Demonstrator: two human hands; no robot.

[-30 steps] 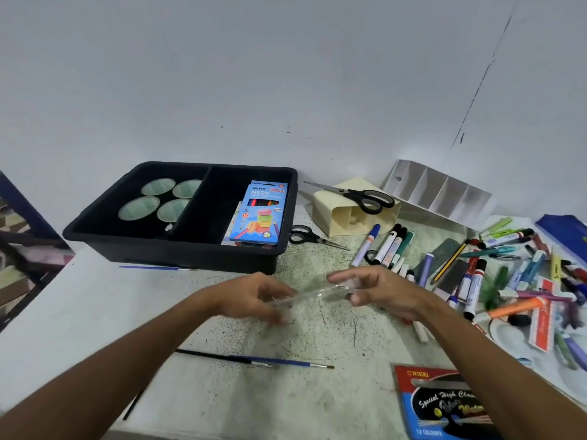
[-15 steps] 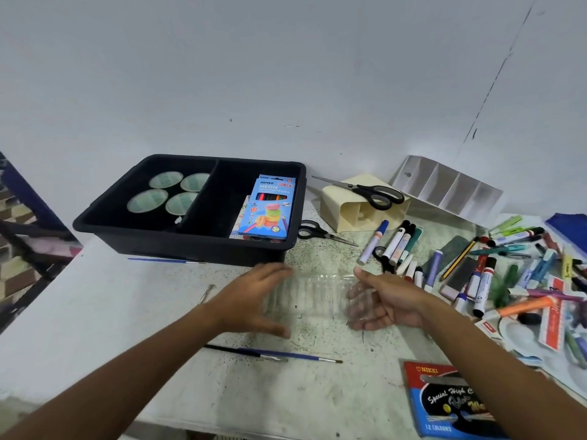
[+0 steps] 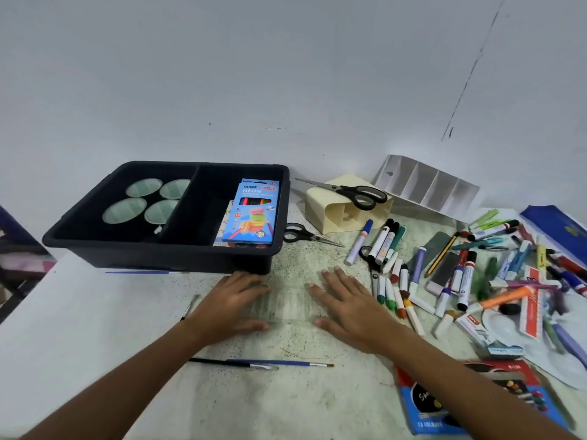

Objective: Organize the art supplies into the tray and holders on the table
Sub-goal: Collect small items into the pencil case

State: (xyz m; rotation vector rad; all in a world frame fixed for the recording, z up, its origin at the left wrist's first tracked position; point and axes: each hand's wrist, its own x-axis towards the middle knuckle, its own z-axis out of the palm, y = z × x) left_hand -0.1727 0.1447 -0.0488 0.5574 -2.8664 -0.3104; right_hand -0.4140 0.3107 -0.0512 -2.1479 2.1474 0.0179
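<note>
Hands lay flat, fingers straight, left hand and right hand pressing a clear ribbed insert at 6 o'clock of the black tray; risk: transparent, flimsy plastic could slide or buckle unnoticed.

This looks like a home craft or study corner: a paint-speckled white table pushed against a plain pale wall with a thin crack, strewn with markers, crayons, paintbrushes and scissors, beside a black divided tray holding a box of neon colour pencils
</note>
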